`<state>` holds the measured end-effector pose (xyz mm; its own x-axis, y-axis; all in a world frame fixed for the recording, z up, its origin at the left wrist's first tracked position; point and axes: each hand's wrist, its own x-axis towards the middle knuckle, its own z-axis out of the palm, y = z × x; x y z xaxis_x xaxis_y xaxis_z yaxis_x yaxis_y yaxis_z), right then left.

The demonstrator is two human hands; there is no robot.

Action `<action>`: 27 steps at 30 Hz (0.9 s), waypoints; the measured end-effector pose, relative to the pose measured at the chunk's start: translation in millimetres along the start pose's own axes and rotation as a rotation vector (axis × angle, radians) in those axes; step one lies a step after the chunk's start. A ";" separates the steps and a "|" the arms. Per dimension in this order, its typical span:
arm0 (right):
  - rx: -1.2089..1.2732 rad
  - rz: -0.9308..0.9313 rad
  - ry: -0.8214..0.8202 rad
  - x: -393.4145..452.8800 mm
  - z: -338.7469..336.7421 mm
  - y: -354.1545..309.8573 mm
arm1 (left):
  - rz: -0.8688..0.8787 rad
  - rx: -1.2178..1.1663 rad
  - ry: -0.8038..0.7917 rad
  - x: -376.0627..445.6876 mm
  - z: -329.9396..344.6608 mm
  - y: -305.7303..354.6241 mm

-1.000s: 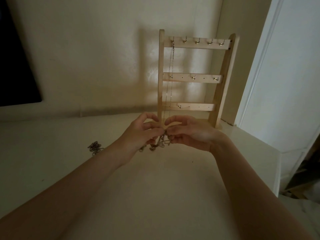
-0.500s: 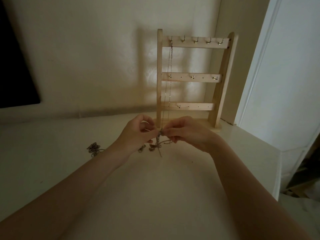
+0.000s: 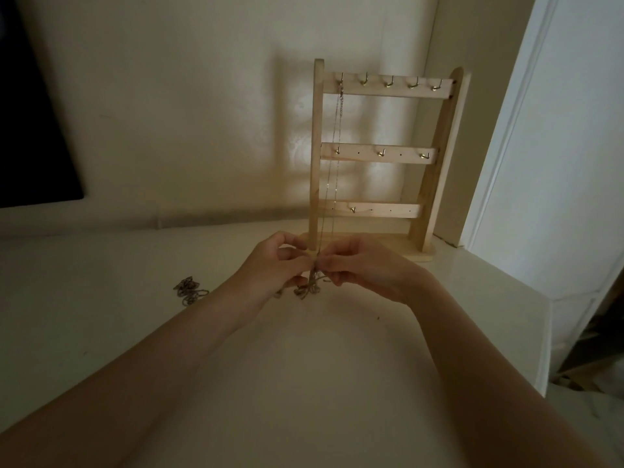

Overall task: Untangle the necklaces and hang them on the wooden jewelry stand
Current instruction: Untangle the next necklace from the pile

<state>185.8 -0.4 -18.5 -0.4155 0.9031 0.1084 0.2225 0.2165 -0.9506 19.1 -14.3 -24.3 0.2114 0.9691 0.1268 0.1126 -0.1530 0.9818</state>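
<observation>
Tabletop (image 3: 101, 332) pale, dim; wall (image 3: 202, 113) cream behind.

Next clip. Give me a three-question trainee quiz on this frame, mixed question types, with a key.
1. True or false: a thin chain necklace already hangs from the leftmost top hook of the wooden ladder-shaped jewelry stand.
2. What do the left hand and right hand pinch between them? A) a bare hook B) a tangled knot of chains C) a bead
3. Where does the small separate pile of chain lie on the pale tabletop?

Key: 1 true. 2 B. 3 Left of the left hand, apart from it.
</observation>
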 end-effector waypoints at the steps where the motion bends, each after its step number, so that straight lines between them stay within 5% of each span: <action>1: -0.009 0.008 -0.006 -0.2 0.0 -0.4 | 0.002 -0.043 -0.009 -1.0 1.0 1.1; 5: -0.076 0.037 -0.062 -0.5 3.1 -1.4 | -0.011 -0.071 -0.029 -3.6 3.9 3.8; 11: -0.355 0.096 0.022 2.3 13.5 -3.6 | 0.052 0.325 -0.127 3.2 8.4 -7.5; 20: -0.398 0.044 0.067 4.3 17.8 -6.8 | 0.446 0.911 0.037 -3.0 15.4 -8.4; 27: -0.193 -0.104 0.150 4.7 12.7 -5.6 | 0.235 0.342 0.094 6.2 2.0 -7.0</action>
<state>171.4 -2.1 -16.4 -0.3130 0.9139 0.2586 0.3550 0.3651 -0.8606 21.5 -7.6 -30.6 0.1824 0.9112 0.3695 0.3904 -0.4120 0.8233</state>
